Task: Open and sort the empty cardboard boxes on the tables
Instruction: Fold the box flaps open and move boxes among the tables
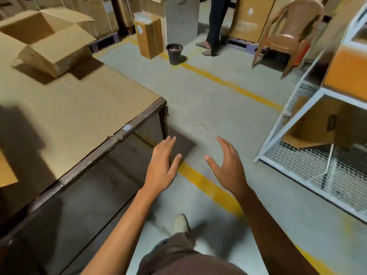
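Note:
An open cardboard box [53,46] with its flaps spread sits at the far left of a cardboard-covered table [83,108]. My left hand [163,165] hovers over the floor just right of the table's near corner, fingers straight, holding nothing. My right hand [228,165] hangs beside it with fingers spread and slightly bent, also empty. Both hands are well away from the box. More cardboard boxes [317,124] lie inside a white wire rack [282,135] at the right.
A yellow floor line [228,82] runs diagonally across the concrete. A tall narrow box [150,37], a black pot [174,53], a standing person [213,26] and a brown plastic chair [288,32] stand at the back. Stacked cartons line the far wall.

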Demonstrator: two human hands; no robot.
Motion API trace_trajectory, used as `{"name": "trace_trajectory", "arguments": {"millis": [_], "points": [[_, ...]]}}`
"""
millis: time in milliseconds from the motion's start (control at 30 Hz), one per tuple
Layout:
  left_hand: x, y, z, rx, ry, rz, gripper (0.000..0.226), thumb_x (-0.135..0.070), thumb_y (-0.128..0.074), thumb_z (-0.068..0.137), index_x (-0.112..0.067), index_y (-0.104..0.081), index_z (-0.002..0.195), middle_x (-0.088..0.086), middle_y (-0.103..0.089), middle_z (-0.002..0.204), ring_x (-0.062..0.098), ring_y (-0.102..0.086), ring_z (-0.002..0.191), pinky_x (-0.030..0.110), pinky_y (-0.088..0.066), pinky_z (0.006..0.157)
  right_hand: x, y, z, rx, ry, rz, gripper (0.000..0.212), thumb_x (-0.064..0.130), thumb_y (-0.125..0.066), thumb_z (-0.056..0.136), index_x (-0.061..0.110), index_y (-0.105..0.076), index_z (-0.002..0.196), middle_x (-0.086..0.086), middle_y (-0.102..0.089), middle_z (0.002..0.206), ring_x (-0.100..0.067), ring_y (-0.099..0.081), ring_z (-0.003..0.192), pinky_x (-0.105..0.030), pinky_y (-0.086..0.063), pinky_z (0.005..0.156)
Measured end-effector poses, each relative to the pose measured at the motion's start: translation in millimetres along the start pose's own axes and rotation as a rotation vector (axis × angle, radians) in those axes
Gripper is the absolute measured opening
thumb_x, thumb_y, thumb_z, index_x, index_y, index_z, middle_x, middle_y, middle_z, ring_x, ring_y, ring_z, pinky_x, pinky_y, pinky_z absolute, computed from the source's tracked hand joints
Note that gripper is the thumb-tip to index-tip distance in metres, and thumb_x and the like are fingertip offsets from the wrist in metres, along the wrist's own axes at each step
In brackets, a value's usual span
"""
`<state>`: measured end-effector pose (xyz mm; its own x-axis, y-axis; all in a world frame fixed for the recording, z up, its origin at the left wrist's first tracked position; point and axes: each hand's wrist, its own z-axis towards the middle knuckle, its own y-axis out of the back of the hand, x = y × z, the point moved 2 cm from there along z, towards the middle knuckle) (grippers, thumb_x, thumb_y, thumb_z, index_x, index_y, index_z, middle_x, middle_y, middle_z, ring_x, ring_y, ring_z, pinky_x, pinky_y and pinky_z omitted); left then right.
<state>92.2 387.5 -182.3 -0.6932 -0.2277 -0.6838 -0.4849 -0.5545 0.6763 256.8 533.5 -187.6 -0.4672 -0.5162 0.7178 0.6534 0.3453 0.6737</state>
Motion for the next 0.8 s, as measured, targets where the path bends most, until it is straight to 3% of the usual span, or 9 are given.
{"name": "trace_trajectory", "arguments": {"millis": [233, 400, 500, 667, 800], "points": [[16, -25, 129, 0.05, -0.07, 0.055, 0.052, -0.036, -0.046, 0.101, -0.008, -0.046, 0.146, 0.011, -0.045, 0.15, 0.028, -0.034, 0.142, 0.046, -0.031, 0.117, -28, -6, 117, -0.024, -0.051, 0.047, 0.081, 0.063, -0.05, 0.082, 0.017, -0.043, 0.148, -0.004, -0.048, 0.149, -0.028, -0.048, 0.133, -0.047, -0.042, 0.108], [21, -43, 217, 0.081, -0.049, 0.048, 0.058, -0.04, -0.047, 0.1, -0.012, -0.039, 0.15, 0.008, -0.041, 0.152, 0.023, -0.029, 0.144, 0.028, -0.02, 0.119, -48, -13, 196, -0.013, -0.106, 0.167, 0.077, 0.064, -0.053, 0.081, 0.029, -0.04, 0.149, 0.008, -0.045, 0.149, -0.018, -0.046, 0.134, -0.049, -0.046, 0.104], [28, -57, 276, 0.055, -0.039, 0.06, 0.058, -0.039, -0.047, 0.1, -0.011, -0.039, 0.15, 0.008, -0.042, 0.152, 0.022, -0.029, 0.143, 0.015, -0.012, 0.115, -68, -21, 256, 0.008, -0.11, 0.204, 0.077, 0.063, -0.055, 0.081, 0.027, -0.043, 0.147, 0.005, -0.047, 0.147, -0.018, -0.047, 0.132, -0.05, -0.046, 0.104], [57, -88, 377, -0.008, 0.049, 0.085, 0.059, -0.04, -0.045, 0.1, -0.01, -0.038, 0.15, 0.006, -0.042, 0.153, 0.026, -0.03, 0.143, 0.039, -0.027, 0.118, -101, -32, 377, 0.068, -0.076, 0.259, 0.073, 0.057, -0.06, 0.082, 0.025, -0.046, 0.145, 0.004, -0.048, 0.145, -0.017, -0.048, 0.13, -0.049, -0.046, 0.104], [70, -104, 443, -0.099, 0.162, 0.083, 0.058, -0.038, -0.048, 0.099, -0.01, -0.039, 0.149, 0.008, -0.043, 0.151, 0.026, -0.032, 0.141, 0.05, -0.034, 0.113, -113, -37, 473, 0.18, -0.006, 0.248, 0.08, 0.064, -0.055, 0.078, 0.023, -0.045, 0.146, 0.003, -0.049, 0.146, -0.018, -0.049, 0.131, -0.049, -0.046, 0.104]]}}
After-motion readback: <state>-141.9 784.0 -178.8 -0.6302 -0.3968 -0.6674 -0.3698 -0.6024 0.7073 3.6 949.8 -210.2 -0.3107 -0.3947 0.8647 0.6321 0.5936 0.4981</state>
